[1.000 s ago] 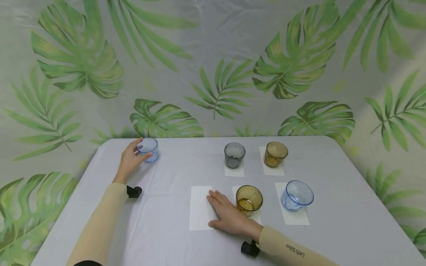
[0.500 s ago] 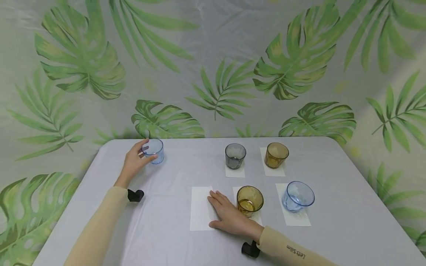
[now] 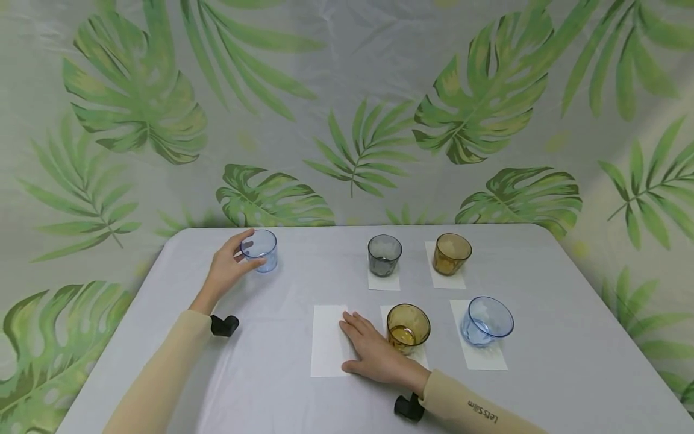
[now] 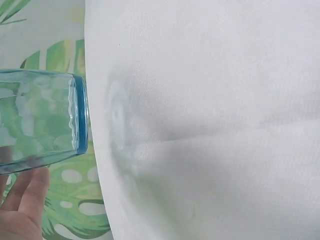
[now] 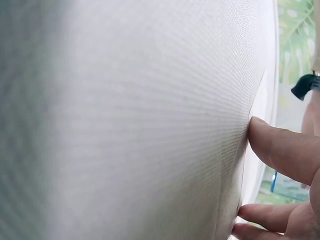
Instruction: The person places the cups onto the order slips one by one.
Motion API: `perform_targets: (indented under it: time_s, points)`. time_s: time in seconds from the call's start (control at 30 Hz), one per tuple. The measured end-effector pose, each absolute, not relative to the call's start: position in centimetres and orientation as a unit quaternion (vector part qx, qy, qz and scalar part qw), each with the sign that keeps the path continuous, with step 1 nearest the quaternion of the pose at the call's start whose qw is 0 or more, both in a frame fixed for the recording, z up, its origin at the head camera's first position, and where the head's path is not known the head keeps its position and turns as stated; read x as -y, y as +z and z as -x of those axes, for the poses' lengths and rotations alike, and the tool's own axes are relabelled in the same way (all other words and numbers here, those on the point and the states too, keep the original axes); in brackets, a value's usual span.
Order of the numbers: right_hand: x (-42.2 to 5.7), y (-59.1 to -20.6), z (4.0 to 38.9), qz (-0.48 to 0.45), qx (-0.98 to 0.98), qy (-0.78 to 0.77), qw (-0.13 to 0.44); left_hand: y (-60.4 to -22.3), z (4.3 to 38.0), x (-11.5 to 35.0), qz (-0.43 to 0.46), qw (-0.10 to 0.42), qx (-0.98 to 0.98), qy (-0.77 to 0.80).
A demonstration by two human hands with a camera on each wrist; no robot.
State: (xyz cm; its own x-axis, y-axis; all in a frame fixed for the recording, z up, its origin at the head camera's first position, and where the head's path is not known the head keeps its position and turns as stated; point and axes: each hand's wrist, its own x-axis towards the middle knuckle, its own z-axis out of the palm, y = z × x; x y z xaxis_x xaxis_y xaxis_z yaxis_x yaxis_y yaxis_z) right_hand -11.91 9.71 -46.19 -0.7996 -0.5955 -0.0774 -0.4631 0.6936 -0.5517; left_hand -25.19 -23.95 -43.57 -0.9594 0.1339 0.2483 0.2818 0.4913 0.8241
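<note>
My left hand (image 3: 225,269) grips a clear blue glass tumbler (image 3: 267,254) at the back left of the table, thumb on the near side. In the left wrist view the blue tumbler (image 4: 40,120) hangs upright a little above the cloth, with a gap and a faint shadow under its base. Resting on the right edge of a bare white paper rectangle (image 3: 327,343), my right hand (image 3: 376,357) has its fingers extended. Its thumb (image 5: 280,145) touches down at the paper in the right wrist view. Beside that hand stands an amber tumbler (image 3: 409,319).
More tumblers stand on paper rectangles: a grey one (image 3: 385,256) and an amber one (image 3: 452,254) at the back, a second blue one (image 3: 487,322) at front right. A white cloth covers the table (image 3: 287,392). Behind it hangs a leaf-print curtain (image 3: 260,108).
My left hand has carried the blue tumbler steadily to the right and slightly nearer. The right hand stays in place on the paper, and the other tumblers stand where they were.
</note>
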Motion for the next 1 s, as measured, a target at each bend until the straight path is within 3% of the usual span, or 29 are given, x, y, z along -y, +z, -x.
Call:
perform_targets:
  time_s: [1.0]
  points:
    - [-9.9,-46.0,11.9,0.296,-0.907,-0.273,0.126,-42.2,21.7,20.4,0.19,0.047,0.842,-0.503]
